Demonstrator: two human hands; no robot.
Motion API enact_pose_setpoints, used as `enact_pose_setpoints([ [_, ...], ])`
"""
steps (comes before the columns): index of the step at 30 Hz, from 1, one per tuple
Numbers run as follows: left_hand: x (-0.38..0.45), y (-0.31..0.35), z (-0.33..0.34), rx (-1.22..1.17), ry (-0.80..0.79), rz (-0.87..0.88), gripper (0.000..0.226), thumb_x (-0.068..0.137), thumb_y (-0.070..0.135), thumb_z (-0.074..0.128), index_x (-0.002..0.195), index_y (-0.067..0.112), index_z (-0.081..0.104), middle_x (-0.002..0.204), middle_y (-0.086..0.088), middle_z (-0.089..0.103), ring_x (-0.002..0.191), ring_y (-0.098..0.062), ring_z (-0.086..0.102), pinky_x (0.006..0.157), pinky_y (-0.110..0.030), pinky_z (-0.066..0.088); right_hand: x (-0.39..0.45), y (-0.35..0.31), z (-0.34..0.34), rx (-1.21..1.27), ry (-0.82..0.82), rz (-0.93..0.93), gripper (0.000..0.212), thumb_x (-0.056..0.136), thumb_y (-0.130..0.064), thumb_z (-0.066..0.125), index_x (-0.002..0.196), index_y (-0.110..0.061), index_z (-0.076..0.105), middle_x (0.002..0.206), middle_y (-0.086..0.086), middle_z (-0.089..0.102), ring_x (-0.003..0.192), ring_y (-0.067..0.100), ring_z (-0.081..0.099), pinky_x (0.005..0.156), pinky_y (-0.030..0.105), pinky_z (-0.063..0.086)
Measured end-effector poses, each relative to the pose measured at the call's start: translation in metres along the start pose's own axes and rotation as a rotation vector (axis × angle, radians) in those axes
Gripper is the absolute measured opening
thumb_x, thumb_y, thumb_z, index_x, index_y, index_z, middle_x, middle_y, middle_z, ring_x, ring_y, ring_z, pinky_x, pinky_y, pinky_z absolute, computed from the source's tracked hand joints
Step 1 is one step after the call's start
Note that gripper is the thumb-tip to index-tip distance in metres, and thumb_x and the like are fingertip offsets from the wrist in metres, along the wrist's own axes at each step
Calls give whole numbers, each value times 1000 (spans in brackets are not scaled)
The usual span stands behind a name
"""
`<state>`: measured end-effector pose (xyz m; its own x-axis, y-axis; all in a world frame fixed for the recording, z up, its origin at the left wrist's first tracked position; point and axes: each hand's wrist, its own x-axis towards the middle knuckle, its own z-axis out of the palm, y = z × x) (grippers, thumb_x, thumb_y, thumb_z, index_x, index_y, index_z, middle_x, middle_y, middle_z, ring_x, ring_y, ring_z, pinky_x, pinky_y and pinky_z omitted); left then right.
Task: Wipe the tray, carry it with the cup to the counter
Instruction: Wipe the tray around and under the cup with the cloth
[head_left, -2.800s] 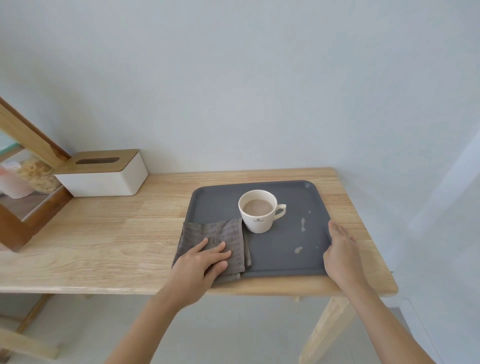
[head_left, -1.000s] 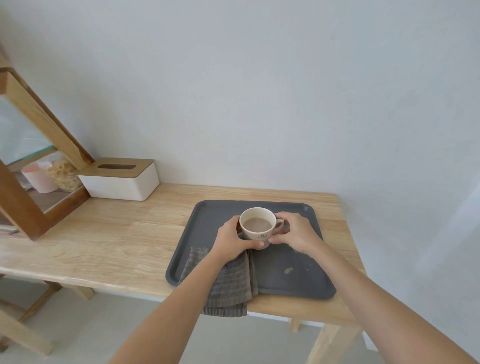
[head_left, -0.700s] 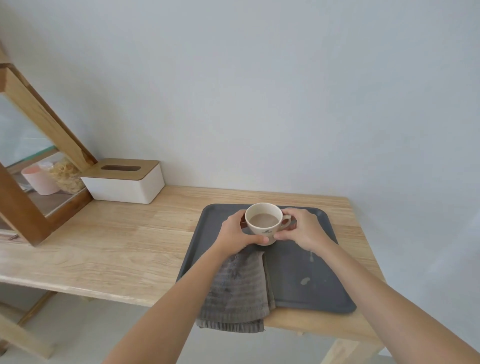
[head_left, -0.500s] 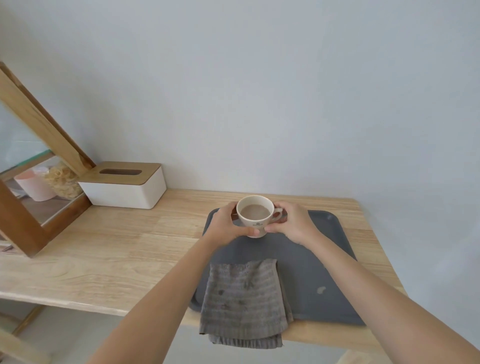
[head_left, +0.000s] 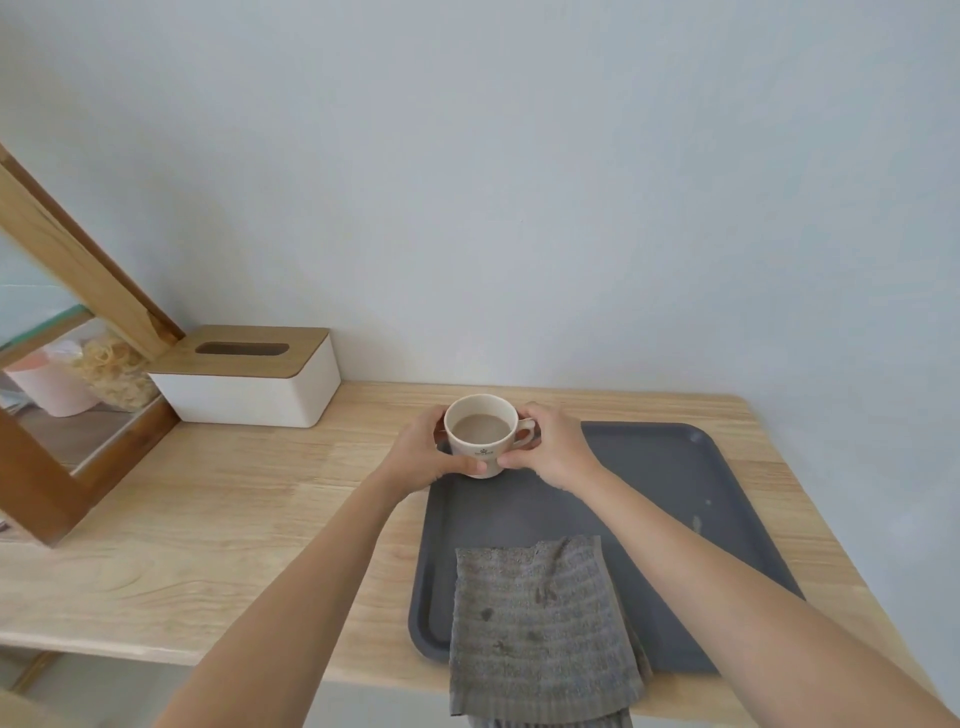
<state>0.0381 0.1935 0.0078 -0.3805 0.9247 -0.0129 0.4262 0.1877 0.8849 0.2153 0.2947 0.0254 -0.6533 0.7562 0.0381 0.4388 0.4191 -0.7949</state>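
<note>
Here both hands, the left hand (head_left: 423, 457) and right hand (head_left: 556, 452), are clasping the cup (head_left: 482, 434) between them; the cloth (head_left: 540, 623) is lying nearer the body, tray (head_left: 675, 467) spill (head_left: 697, 524) rightward.

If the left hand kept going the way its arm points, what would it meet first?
The left hand is already wrapped on the cup. Beyond it lies only bare table, then probably the wall; depth is unclear.

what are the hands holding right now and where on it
Both hold the cup: the left hand wraps its left wall, the right hand grips the handle side.
</note>
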Motion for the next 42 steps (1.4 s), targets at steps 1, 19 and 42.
enact_pose_setpoints([
  [1,-1,-1,0,-1,-2,0,81,46,32,95,119,25,60,112,7,70,105,-10,65,95,-43,53,0,1,1,-4,-3,11,58,57,-16,87,111,-17,65,103,1,68,89,20,66,85,35,53],
  [19,-120,-6,80,642,312,-233,50,102,33,23,151,24,25,161,-3,20,150,-26,8,116,-58,7,-176,-1,33,-676,-130,137,40,84,-66,35,121,-58,47,139,8,52,126,54,42,92,62,44],
  [42,-117,-6,84,961,214,-261,94,77,85,7,153,30,16,162,-7,12,150,-29,4,117,-57,6,-159,74,-45,-648,-19,140,67,80,-75,32,141,-55,15,159,-1,11,146,31,-6,114,58,-1],
])
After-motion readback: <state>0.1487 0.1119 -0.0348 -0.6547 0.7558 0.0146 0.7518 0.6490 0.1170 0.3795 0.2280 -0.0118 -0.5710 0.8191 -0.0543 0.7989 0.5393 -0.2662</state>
